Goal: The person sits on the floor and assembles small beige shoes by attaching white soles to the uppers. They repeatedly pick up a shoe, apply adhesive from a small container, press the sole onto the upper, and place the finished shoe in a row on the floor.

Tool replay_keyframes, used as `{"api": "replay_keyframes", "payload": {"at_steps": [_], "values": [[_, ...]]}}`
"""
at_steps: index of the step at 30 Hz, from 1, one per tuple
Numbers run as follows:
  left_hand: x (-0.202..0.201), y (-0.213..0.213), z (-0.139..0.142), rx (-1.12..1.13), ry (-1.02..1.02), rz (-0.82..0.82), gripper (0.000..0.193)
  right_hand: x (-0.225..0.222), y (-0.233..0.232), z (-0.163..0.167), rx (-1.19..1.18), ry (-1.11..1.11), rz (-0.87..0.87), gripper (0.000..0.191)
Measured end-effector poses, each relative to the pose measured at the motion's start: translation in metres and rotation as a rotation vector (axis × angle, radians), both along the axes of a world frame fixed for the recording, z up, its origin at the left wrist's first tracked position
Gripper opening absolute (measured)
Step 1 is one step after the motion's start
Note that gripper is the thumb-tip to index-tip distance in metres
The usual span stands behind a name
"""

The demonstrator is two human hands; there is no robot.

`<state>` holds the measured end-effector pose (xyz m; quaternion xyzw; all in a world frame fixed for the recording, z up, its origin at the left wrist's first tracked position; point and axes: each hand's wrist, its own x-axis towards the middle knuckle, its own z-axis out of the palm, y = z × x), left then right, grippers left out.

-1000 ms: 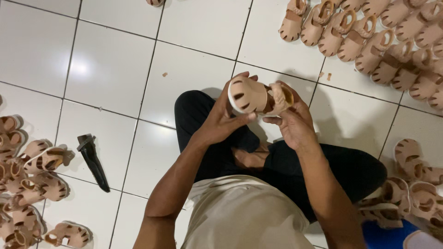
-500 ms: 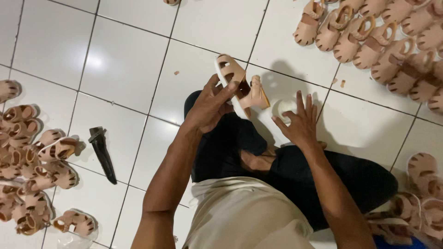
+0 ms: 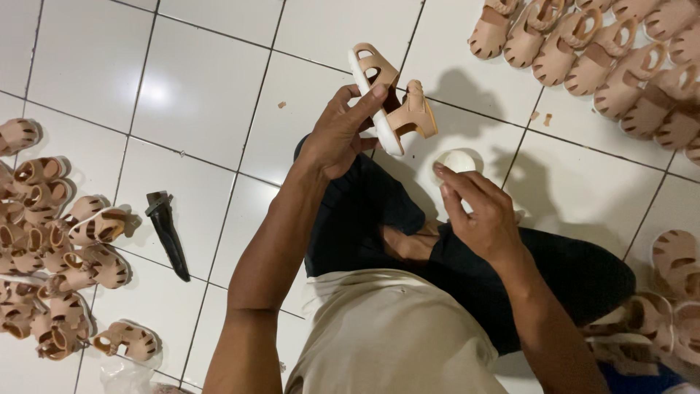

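My left hand (image 3: pixel 341 131) grips a small tan sandal with a white sole (image 3: pixel 388 102), held up on its edge above the white tiled floor. My right hand (image 3: pixel 477 208) is lower and to the right, fingers partly spread, with its fingertips at a small round white object (image 3: pixel 458 160) that rests on the floor. I sit cross-legged in black trousers and a beige shirt, and a bare foot shows between my knees.
Rows of matching tan sandals (image 3: pixel 612 51) lie at the top right. Another heap of sandals (image 3: pixel 55 241) is piled at the left, and a few more (image 3: pixel 674 292) are at the right edge. A black tool (image 3: pixel 168 230) lies on the tiles left of my leg.
Both hands held the sandal together a second ago. The right hand has let go and dropped to the white round object, while the left keeps the sandal raised.
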<state>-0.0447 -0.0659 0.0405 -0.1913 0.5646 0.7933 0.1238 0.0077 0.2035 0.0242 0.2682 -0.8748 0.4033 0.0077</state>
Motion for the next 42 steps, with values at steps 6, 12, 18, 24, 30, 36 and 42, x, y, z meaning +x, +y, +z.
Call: {"api": "replay_keyframes", "payload": {"at_steps": [6, 12, 18, 24, 30, 36, 42], "values": [[0.0, 0.005, 0.006, -0.014, 0.015, -0.042, 0.108, -0.02, -0.036, 0.035, 0.213, 0.442, 0.064, 0.056], [0.005, 0.005, 0.01, -0.062, 0.044, -0.069, 0.107, -0.026, -0.039, 0.031, 0.337, 0.452, 0.037, 0.053], [0.005, 0.006, 0.007, -0.103, 0.023, -0.087, 0.103, -0.033, -0.042, 0.021, 0.399, 0.401, 0.065, 0.041], [0.007, 0.006, 0.005, -0.105, 0.02, -0.089, 0.101, -0.033, -0.044, 0.02, 0.464, 0.424, 0.07, 0.035], [0.006, 0.009, 0.002, -0.142, -0.018, -0.107, 0.101, -0.029, -0.047, 0.023, 0.49, 0.418, 0.07, 0.035], [0.007, 0.008, 0.004, -0.179, -0.033, -0.117, 0.101, -0.027, -0.047, 0.027, 0.515, 0.378, 0.078, 0.035], [0.007, 0.011, 0.005, -0.187, -0.064, -0.12, 0.102, -0.031, -0.048, 0.027, 0.534, 0.348, 0.119, 0.036]]}}
